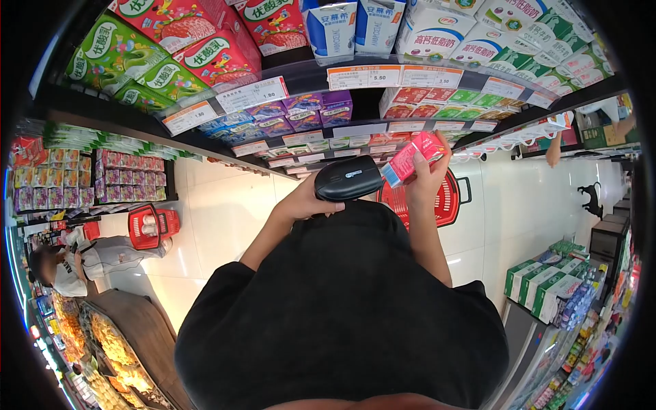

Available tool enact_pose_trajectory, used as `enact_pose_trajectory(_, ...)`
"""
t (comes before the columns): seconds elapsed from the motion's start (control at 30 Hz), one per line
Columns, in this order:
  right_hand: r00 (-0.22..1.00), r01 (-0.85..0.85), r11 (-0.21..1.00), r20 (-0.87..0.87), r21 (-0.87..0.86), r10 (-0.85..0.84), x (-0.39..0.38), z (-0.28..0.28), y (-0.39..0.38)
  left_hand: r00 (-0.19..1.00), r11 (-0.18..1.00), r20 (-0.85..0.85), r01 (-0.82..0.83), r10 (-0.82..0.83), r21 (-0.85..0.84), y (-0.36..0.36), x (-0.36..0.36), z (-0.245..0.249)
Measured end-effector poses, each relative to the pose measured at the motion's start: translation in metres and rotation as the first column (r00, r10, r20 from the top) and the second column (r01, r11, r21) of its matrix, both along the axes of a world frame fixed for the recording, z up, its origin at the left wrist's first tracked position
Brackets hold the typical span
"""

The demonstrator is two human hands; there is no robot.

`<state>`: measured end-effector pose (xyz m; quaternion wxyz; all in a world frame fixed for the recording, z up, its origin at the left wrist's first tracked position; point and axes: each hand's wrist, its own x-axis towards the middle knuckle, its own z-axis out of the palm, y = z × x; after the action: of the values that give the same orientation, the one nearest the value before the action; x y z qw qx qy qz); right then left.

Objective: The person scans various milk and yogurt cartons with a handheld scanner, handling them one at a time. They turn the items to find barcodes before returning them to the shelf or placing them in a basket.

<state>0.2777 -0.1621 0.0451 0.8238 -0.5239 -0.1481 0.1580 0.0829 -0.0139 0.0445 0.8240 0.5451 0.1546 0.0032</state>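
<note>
My left hand point(301, 199) is wrapped round a black barcode scanner point(348, 179) with a rounded head. Its fingers are mostly hidden beneath the device. Close beside the scanner, a small pink drink carton point(412, 158) is tilted in my right hand point(429, 180), the fingers closed on its side. The carton's bluish end points toward the scanner's front. Below my right hand, a red shopping basket point(449, 205) stands on the floor, partly hidden by my arm.
A shelf ahead holds green cartons point(116, 51), red cartons point(205, 58) and white milk boxes point(437, 34) above price labels point(365, 76). At left, a person point(89, 263) stands near another red basket point(147, 229). Stacked milk boxes point(547, 283) are at right.
</note>
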Motion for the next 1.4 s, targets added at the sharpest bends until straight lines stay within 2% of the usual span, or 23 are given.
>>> enact_pose_trajectory(0.13,0.979,-0.092,0.976,-0.161,0.199,0.125,-0.001,0.003,-0.002,0.999,0.999,0.011,-0.044,0.044,0.001,0.002,-0.008,-0.01)
enact_pose_trajectory(0.2,0.761,-0.222,0.746,-0.367,0.628,0.535,0.004,0.007,-0.002,0.997,0.997,0.042,-0.064,0.062,0.052,0.001,-0.012,-0.021)
enact_pose_trajectory(0.27,0.715,-0.251,0.688,-0.349,0.68,0.606,0.007,0.016,0.003,0.996,0.999,0.077,-0.045,0.046,-0.022,0.001,-0.015,-0.023)
enact_pose_trajectory(0.33,0.582,-0.389,0.444,-0.158,0.807,0.798,0.009,0.024,0.007,0.993,0.994,0.071,-0.087,0.091,-0.065,-0.004,-0.019,-0.017)
enact_pose_trajectory(0.4,0.556,-0.459,0.416,-0.111,0.785,0.824,0.009,0.032,0.014,0.992,0.993,0.071,-0.103,0.107,-0.057,-0.005,-0.022,-0.016)
enact_pose_trajectory(0.47,0.509,-0.314,0.585,-0.387,0.748,0.768,0.003,0.05,0.015,0.991,0.992,0.064,-0.11,0.114,-0.063,-0.004,-0.024,-0.013)
enact_pose_trajectory(0.53,0.669,-0.444,0.651,-0.256,0.616,0.698,0.007,0.055,0.028,0.996,0.994,0.042,-0.077,0.08,-0.082,0.0,-0.025,-0.011)
enact_pose_trajectory(0.57,0.723,-0.54,0.602,-0.043,0.588,0.69,0.008,0.059,0.039,0.995,0.992,0.04,-0.093,0.096,-0.083,0.001,-0.025,-0.008)
enact_pose_trajectory(0.6,0.826,-0.538,0.673,0.155,0.507,0.543,0.008,0.065,0.048,0.996,0.996,0.046,-0.071,0.074,-0.059,0.004,-0.025,-0.01)
enact_pose_trajectory(0.67,0.877,-0.418,0.841,0.394,0.343,0.275,-0.003,0.081,0.06,0.999,0.999,0.046,-0.02,0.022,-0.041,0.012,-0.024,-0.006)
enact_pose_trajectory(0.7,0.918,-0.279,0.939,0.343,0.2,0.2,-0.006,0.081,0.062,0.997,0.998,0.06,-0.053,0.055,-0.037,0.011,-0.024,-0.002)
enact_pose_trajectory(0.73,0.914,-0.283,0.937,0.353,0.203,0.2,-0.009,0.087,0.066,0.995,0.997,0.073,-0.063,0.066,-0.036,0.013,-0.024,-0.002)
enact_pose_trajectory(0.8,0.737,-0.223,0.972,0.665,0.07,0.121,-0.016,0.102,0.076,0.994,0.995,0.083,-0.07,0.075,-0.066,0.018,-0.028,-0.005)
enact_pose_trajectory(0.83,0.656,-0.305,0.947,0.743,0.104,0.129,-0.013,0.105,0.082,0.993,0.994,0.073,-0.087,0.091,-0.066,0.021,-0.031,-0.005)
enact_pose_trajectory(0.87,0.651,-0.305,0.947,0.748,0.102,0.129,-0.015,0.117,0.09,0.993,0.994,0.081,-0.086,0.092,-0.066,0.024,-0.033,-0.002)
enact_pose_trajectory(1.0,0.392,-0.343,0.924,0.92,0.167,-0.02,-0.025,0.181,0.118,0.993,0.993,0.06,-0.099,0.103,-0.072,0.041,-0.048,0.005)
enact_pose_trajectory(1.07,0.121,-0.166,0.984,0.992,0.065,-0.045,-0.016,0.205,0.121,0.981,0.983,0.082,-0.171,0.177,-0.068,0.048,-0.057,0.002)
enact_pose_trajectory(1.1,0.085,-0.13,0.99,0.995,0.053,-0.042,-0.016,0.212,0.123,0.972,0.974,0.094,-0.21,0.217,-0.082,0.05,-0.06,0.001)
enact_pose_trajectory(1.13,0.072,-0.125,0.991,0.996,0.054,-0.045,-0.018,0.214,0.126,0.972,0.976,0.107,-0.203,0.211,-0.082,0.052,-0.063,-0.001)
enact_pose_trajectory(1.2,0.314,-0.138,0.99,0.946,-0.035,0.077,-0.022,0.213,0.13,0.96,0.967,0.153,-0.213,0.233,-0.14,0.053,-0.068,-0.005)
enact_pose_trajectory(1.23,0.343,-0.105,0.993,0.936,-0.045,0.079,-0.026,0.211,0.134,0.957,0.961,0.162,-0.214,0.242,-0.174,0.052,-0.07,-0.007)
enact_pose_trajectory(1.33,0.197,0.059,0.993,0.976,-0.101,0.088,-0.032,0.205,0.148,0.951,0.948,0.175,-0.211,0.256,-0.237,0.045,-0.078,-0.021)
enact_pose_trajectory(1.4,0.262,0.101,0.988,0.961,-0.118,0.088,-0.044,0.205,0.15,0.954,0.947,0.161,-0.21,0.253,-0.244,0.042,-0.084,-0.018)
